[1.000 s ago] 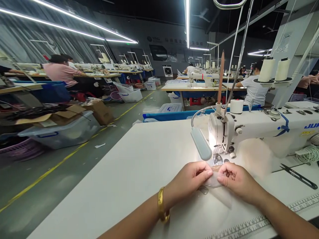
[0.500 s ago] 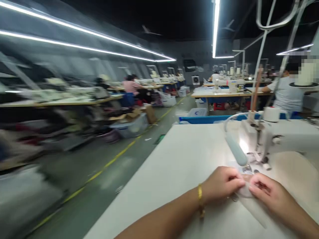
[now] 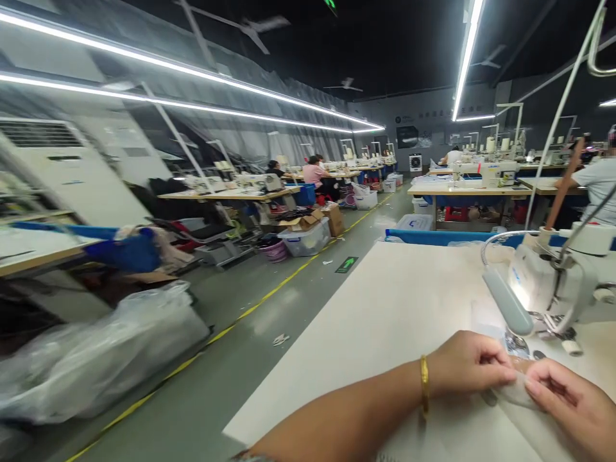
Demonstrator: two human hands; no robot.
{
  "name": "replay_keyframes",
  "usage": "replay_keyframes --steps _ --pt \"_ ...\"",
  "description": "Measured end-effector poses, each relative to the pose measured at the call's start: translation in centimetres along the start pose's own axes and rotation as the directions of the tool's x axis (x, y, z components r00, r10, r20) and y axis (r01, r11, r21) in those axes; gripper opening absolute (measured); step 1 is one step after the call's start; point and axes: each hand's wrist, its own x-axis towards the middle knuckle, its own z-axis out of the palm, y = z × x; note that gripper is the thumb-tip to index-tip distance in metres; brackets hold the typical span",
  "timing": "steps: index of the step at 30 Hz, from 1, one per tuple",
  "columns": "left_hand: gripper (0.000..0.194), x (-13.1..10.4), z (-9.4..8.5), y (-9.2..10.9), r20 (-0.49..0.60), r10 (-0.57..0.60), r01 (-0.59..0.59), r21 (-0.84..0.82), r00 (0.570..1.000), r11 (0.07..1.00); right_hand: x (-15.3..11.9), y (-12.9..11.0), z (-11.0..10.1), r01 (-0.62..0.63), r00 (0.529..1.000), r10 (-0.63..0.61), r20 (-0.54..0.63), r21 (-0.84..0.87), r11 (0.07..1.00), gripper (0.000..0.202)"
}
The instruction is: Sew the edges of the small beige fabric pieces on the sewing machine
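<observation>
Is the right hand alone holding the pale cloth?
No, the left hand and right hand both pinch the pale cloth in front of the sewing machine.

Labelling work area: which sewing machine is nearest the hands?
The sewing machine behind the grey lamp, on the same table as left hand and right hand; others stand on farther tables.

Desk (image 3: 366,333): white surface left of the left hand (image 3: 474,362), open to sideways passage.
Sewing machine (image 3: 539,276): blocks passage ahead of the right hand (image 3: 570,398).
Lamp (image 3: 507,301): low obstacle just beyond the left hand.
</observation>
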Motion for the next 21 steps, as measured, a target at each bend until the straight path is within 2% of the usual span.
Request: replay_keyframes --steps 4,6,8,15,21 --pt "0.019 0.2 -0.3 0.7 -0.008 0.035 -0.034 0.064 0.999 0.997 -0.6 -3.3 -0.2 0.007 0.998 -0.010 -0.054 -0.054 0.999 0.037" --pt "0.025 0.4 -0.5 1.0 0.020 -0.015 0.015 0.038 1.000 0.999 -0.8 -4.8 0.0 -0.019 0.994 0.011 -0.105 -0.072 0.997 0.028" --pt "0.029 0.5 -0.6 1.2 0.048 -0.051 0.051 0.017 0.997 0.999 -0.8 -5.6 0.1 -0.037 0.994 0.031 -0.107 -0.056 0.998 0.023" --pt "0.032 0.5 -0.7 1.9 0.037 -0.062 0.060 0.068 0.997 0.996 -1.0 -5.7 0.0 -0.057 0.990 0.053 -0.129 -0.025 0.998 0.018" --pt "0.033 0.5 -0.6 1.9 0.047 -0.113 0.112 0.017 0.993 0.994 -1.0 -5.9 0.0 -0.029 0.992 0.028 -0.126 -0.005 1.000 0.020"
